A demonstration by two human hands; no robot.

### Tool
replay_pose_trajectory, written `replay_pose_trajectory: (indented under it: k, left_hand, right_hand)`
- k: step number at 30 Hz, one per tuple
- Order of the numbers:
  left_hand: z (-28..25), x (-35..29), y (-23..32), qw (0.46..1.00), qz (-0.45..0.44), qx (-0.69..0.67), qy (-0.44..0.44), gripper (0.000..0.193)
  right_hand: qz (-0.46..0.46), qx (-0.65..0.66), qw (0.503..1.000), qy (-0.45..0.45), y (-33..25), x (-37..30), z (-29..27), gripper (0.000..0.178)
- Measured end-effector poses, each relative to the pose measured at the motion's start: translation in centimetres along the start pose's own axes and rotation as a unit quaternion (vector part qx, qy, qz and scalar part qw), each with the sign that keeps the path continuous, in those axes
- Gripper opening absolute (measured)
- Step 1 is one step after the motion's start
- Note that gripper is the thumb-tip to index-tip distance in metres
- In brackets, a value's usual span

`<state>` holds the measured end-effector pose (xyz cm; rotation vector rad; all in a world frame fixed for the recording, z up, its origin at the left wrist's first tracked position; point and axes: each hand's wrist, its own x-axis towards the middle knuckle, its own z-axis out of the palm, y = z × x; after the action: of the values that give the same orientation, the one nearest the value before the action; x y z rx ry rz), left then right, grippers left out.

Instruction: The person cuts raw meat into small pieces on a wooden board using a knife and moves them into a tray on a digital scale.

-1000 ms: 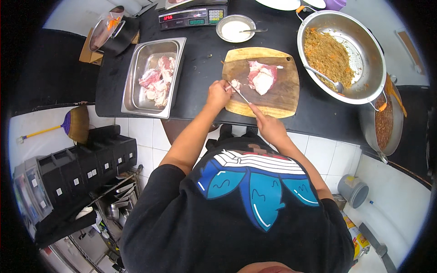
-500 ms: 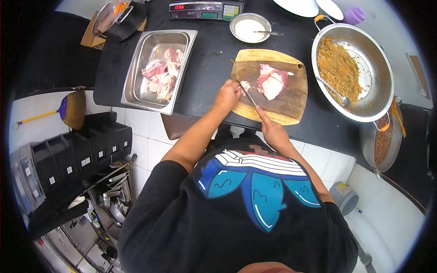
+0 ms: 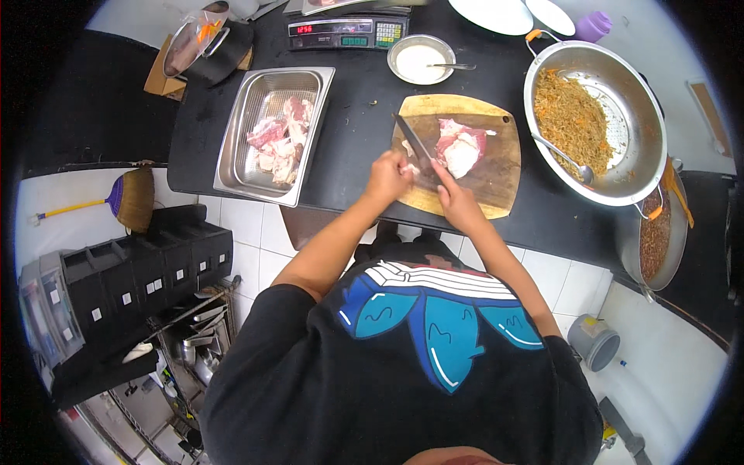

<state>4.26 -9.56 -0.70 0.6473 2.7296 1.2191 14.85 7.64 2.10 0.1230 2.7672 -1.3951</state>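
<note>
My right hand (image 3: 463, 208) is wrapped round the handle of a knife (image 3: 415, 139). Its blade slants toward the far left over a wooden cutting board (image 3: 496, 190). At the board's left edge, my left hand (image 3: 390, 178) is closed, with a small pale scrap of meat (image 3: 412, 168) at its fingertips beside the blade. A larger piece of raw meat (image 3: 463, 149), red with a white fatty side, lies on the board right of the knife. Farther left, a steel pan (image 3: 225, 167) holds several raw meat pieces (image 3: 280, 139).
Behind the board stand a bowl of white contents (image 3: 418, 60) with a spoon and a digital scale (image 3: 349, 32). To the right is a large steel basin (image 3: 632, 116) of shredded orange-brown food with a spoon. A dark pot (image 3: 221, 58) occupies the far left.
My left hand has drawn nearer to me with its fingertips at the scrap. The knife's tip has swung farther away and left, off the scraps. The whole view has shifted slightly.
</note>
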Motion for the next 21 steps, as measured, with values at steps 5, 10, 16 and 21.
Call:
replay_pose_trajectory:
  k: [5, 10, 16, 21]
  left_hand:
    - [0.0, 4.5, 0.2, 0.995, -0.026, 0.045, -0.088, 0.030]
    - [-0.4, 7.5, 0.9, 0.963, 0.005, 0.130, -0.237, 0.034]
    - [-7.5, 16.4, 6.4, 0.981, 0.106, -0.054, 0.154, 0.011]
    - [-15.5, 34.7, 9.1, 0.968, 0.169, -0.054, 0.179, 0.029]
  right_hand:
    - [0.036, 0.068, 0.997, 0.029, -2.2, -4.4, -2.7, 0.057]
    - [0.111, 0.063, 0.991, 0.038, -2.7, -8.2, -3.9, 0.058]
    - [0.230, 0.055, 0.966, 0.107, -3.1, -13.3, -4.6, 0.057]
    - [0.258, 0.056, 0.954, 0.138, -4.4, -14.3, -3.7, 0.060]
